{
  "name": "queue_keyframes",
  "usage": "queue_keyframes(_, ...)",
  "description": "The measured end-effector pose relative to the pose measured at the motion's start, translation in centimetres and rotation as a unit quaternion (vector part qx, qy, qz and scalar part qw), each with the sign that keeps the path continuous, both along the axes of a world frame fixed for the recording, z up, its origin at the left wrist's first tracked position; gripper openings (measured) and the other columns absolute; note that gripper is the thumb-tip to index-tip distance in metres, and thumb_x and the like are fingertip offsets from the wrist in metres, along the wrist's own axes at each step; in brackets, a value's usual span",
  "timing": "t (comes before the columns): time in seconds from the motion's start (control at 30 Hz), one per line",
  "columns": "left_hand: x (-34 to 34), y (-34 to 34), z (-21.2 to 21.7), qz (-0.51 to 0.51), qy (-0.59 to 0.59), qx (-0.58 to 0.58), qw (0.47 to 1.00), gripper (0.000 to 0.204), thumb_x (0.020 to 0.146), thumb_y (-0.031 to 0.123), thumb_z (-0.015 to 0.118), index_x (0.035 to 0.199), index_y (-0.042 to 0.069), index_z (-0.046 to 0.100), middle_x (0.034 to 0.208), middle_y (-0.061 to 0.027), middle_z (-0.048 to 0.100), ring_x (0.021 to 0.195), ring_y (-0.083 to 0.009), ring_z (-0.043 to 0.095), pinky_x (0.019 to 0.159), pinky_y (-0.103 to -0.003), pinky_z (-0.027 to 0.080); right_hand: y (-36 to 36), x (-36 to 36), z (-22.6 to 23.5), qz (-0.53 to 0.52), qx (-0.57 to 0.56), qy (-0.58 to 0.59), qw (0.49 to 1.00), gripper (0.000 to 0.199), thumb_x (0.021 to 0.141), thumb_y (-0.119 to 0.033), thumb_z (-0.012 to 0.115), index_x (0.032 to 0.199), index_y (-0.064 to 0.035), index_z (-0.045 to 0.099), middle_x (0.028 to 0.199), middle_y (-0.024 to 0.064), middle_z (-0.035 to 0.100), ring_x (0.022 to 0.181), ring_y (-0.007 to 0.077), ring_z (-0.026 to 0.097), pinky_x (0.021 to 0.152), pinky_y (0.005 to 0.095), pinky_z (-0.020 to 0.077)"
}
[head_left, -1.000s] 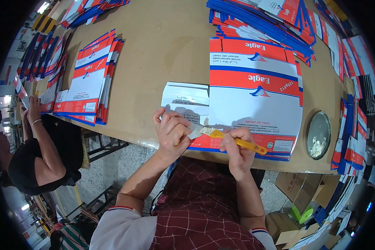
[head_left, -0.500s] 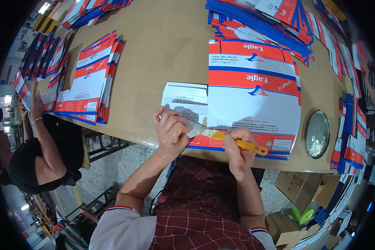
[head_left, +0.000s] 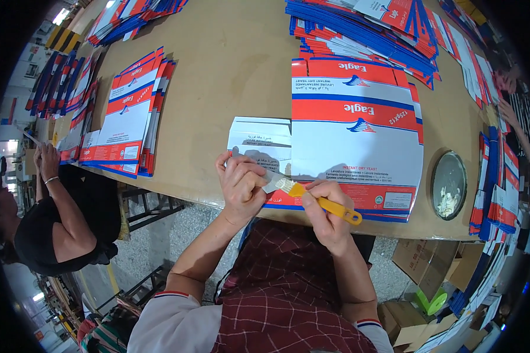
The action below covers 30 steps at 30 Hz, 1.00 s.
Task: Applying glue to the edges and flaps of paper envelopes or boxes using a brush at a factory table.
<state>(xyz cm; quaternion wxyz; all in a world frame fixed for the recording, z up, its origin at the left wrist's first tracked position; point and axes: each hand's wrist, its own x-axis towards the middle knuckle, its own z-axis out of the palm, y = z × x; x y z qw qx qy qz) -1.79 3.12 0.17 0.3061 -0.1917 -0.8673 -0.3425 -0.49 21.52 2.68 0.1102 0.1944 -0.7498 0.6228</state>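
Gripping a yellow-handled brush (head_left: 318,199), the right hand (head_left: 327,209) has its fingers clamped on the handle; the left hand (head_left: 241,185) presses the flat carton (head_left: 353,141) at the table's near edge. Glue may smear past the flap if the carton slips.

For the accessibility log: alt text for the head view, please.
A right hand holds a yellow-handled brush to a flat carton at a table's edge, beside the left hand. A round dish and carton stacks lie around.
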Motion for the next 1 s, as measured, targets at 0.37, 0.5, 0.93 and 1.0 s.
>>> queue_keyframes(0.37,0.2,0.1,-0.1,0.003,-0.004,0.01,1.0,0.023,0.046,-0.004,0.053,0.062,0.01,0.046,0.072,0.0,0.055,0.077,-0.0209,0.054,0.09,-0.044,0.029,0.5,0.5,-0.2,-0.041,-0.051,-0.204,0.977,0.013,0.083,-0.01,0.058,0.077,-0.003,0.049,0.062,0.0043,0.052,0.055,0.0105,0.051,0.051,0.0244,0.0405)
queue_keyframes(0.5,0.1,0.0,-0.1,0.005,-0.003,0.009,1.0,0.022,0.046,-0.004,0.054,0.062,0.01,0.047,0.072,-0.0002,0.055,0.077,-0.0211,0.054,0.09,-0.044,0.029,0.2,0.4,0.4,-0.071,-0.147,-0.239,0.957,0.015,0.083,-0.009,0.057,0.073,-0.0029,0.049,0.061,0.0034,0.05,0.055,0.0095,0.05,0.051,0.0237,0.039)
queue_keyframes(0.93,0.3,0.0,0.0,0.005,-0.003,0.003,1.0,0.022,0.046,-0.002,0.054,0.062,0.01,0.047,0.073,-0.0005,0.055,0.077,-0.0215,0.054,0.09,-0.044,0.029,0.0,-0.8,0.0,-0.045,-0.17,-0.194,0.965,0.019,0.09,-0.017,0.052,0.079,-0.0047,0.043,0.058,0.0033,0.054,0.05,0.0054,0.051,0.046,0.0186,0.0414)
queue_keyframes(1.0,0.3,0.1,0.0,0.005,-0.003,0.002,1.0,0.022,0.046,-0.002,0.054,0.062,0.01,0.047,0.073,-0.0005,0.055,0.077,-0.0215,0.054,0.09,-0.045,0.029,-0.2,-0.6,0.3,-0.047,-0.144,-0.19,0.97,0.019,0.091,-0.017,0.049,0.079,-0.0047,0.042,0.058,0.0036,0.053,0.05,0.0062,0.05,0.048,0.0192,0.0416)
